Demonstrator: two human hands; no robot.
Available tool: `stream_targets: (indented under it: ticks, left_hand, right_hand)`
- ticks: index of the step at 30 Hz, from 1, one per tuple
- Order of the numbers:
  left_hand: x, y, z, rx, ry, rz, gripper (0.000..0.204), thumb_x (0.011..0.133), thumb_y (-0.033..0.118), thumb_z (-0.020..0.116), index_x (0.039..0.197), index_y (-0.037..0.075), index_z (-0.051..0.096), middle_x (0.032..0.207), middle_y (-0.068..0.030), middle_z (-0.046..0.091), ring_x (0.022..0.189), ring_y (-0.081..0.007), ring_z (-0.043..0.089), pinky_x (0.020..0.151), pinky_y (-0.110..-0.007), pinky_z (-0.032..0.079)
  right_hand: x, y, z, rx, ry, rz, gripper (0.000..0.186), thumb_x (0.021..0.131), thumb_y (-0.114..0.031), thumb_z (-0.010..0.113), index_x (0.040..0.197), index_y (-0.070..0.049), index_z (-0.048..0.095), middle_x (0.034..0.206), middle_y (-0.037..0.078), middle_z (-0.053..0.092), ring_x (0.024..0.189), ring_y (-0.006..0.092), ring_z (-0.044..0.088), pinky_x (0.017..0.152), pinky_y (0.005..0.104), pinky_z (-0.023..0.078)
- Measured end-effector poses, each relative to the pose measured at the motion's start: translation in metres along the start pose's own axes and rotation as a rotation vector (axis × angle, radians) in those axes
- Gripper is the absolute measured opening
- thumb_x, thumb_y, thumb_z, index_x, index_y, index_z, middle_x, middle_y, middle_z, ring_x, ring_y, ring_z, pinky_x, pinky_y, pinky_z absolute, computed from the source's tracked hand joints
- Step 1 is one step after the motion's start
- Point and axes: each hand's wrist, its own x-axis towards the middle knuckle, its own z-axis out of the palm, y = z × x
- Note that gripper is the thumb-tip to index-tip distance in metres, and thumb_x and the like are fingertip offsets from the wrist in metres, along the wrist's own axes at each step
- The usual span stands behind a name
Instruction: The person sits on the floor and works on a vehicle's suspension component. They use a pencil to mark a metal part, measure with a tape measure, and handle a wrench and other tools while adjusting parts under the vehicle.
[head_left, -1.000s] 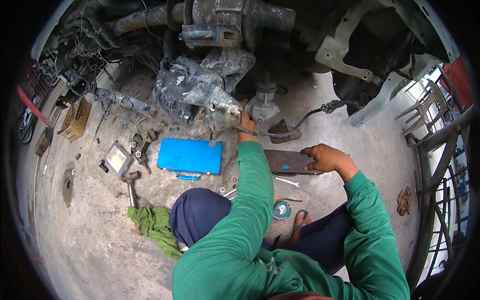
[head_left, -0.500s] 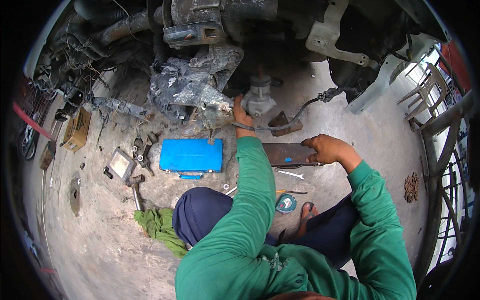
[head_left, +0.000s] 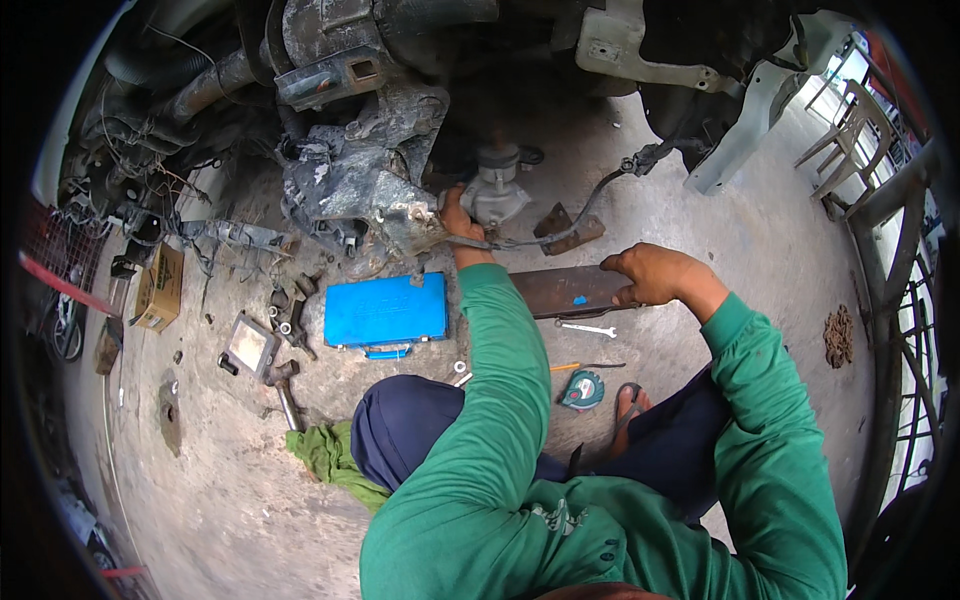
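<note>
My left hand (head_left: pixel 462 222) reaches up to the corroded metal housing (head_left: pixel 375 185) under the vehicle, fingers curled at its right edge and partly hidden. A black cable (head_left: pixel 548 238) crosses by that wrist, and a grey cast part (head_left: pixel 495 185) stands just beyond. My right hand (head_left: pixel 652 272) grips the long brown metal box (head_left: pixel 560 292) on the floor, finger and thumb at its right part. A wrench (head_left: pixel 590 329) and a tape measure (head_left: pixel 583 390) lie nearer me. A blue metal case (head_left: pixel 384 305) sits left of my left forearm.
At left lie metal parts (head_left: pixel 293 312), a small case (head_left: pixel 250 344), a hammer (head_left: pixel 287 390), a green cloth (head_left: pixel 322 455) and a cardboard box (head_left: pixel 160 290). A plastic chair (head_left: pixel 850 145) and metal frame (head_left: pixel 890 250) stand at right, with a chain (head_left: pixel 838 338). Vehicle parts (head_left: pixel 645 45) hang overhead.
The view has shifted and rotated a little, so the housing appears further left and higher. Both hands stay at the same parts, with little change in their grip.
</note>
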Motion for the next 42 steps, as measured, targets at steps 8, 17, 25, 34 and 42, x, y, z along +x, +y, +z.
stream_targets:
  ticks: [8, 17, 25, 34, 42]
  left_hand:
    - [-0.001, 0.004, -0.001, -0.021, -0.024, -0.02, 0.062, 0.075, -0.002, 0.077, 0.131, -0.011, 0.052, 0.123, -0.0205, 0.066, 0.099, -0.0321, 0.069, 0.085, -0.043, 0.061]
    - [0.001, 0.001, -0.002, -0.063, -0.039, -0.019, 0.042, 0.078, -0.002, 0.075, 0.117, -0.007, 0.062, 0.11, -0.0156, 0.07, 0.093, -0.0292, 0.07, 0.082, -0.041, 0.06]
    - [0.013, -0.02, -0.005, -0.054, -0.036, -0.001, 0.04, 0.076, 0.006, 0.079, 0.112, -0.005, 0.065, 0.108, -0.0139, 0.07, 0.091, -0.028, 0.07, 0.083, -0.04, 0.059]
    - [0.022, -0.023, -0.011, -0.024, -0.043, -0.002, 0.054, 0.075, 0.006, 0.079, 0.124, -0.003, 0.06, 0.117, -0.0142, 0.068, 0.097, -0.0274, 0.068, 0.083, -0.04, 0.058]
    - [0.009, -0.008, -0.004, -0.011, -0.013, 0.04, 0.041, 0.076, 0.006, 0.079, 0.113, -0.004, 0.066, 0.109, -0.0122, 0.071, 0.089, -0.0265, 0.07, 0.078, -0.039, 0.059]
  right_hand:
    - [0.002, -0.002, -0.002, 0.001, -0.001, -0.007, 0.062, 0.086, -0.036, 0.078, 0.134, 0.0, 0.064, 0.114, 0.025, 0.072, 0.109, 0.0419, 0.069, 0.095, 0.0455, 0.054]
    - [0.003, -0.004, -0.003, 0.0, -0.013, 0.001, 0.06, 0.087, -0.035, 0.078, 0.134, -0.001, 0.064, 0.114, 0.024, 0.073, 0.108, 0.0417, 0.069, 0.096, 0.0456, 0.054]
    - [0.003, 0.0, 0.0, 0.003, -0.012, 0.021, 0.06, 0.086, -0.034, 0.078, 0.135, -0.001, 0.063, 0.116, 0.024, 0.072, 0.111, 0.0415, 0.068, 0.097, 0.0457, 0.054]
    - [0.004, -0.002, -0.001, -0.011, -0.016, 0.007, 0.061, 0.087, -0.035, 0.078, 0.135, -0.001, 0.063, 0.116, 0.024, 0.072, 0.111, 0.0413, 0.068, 0.097, 0.0457, 0.054]
    - [0.006, -0.004, -0.002, -0.012, -0.024, 0.003, 0.061, 0.087, -0.034, 0.078, 0.137, -0.001, 0.062, 0.117, 0.024, 0.072, 0.111, 0.0412, 0.068, 0.097, 0.0453, 0.054]
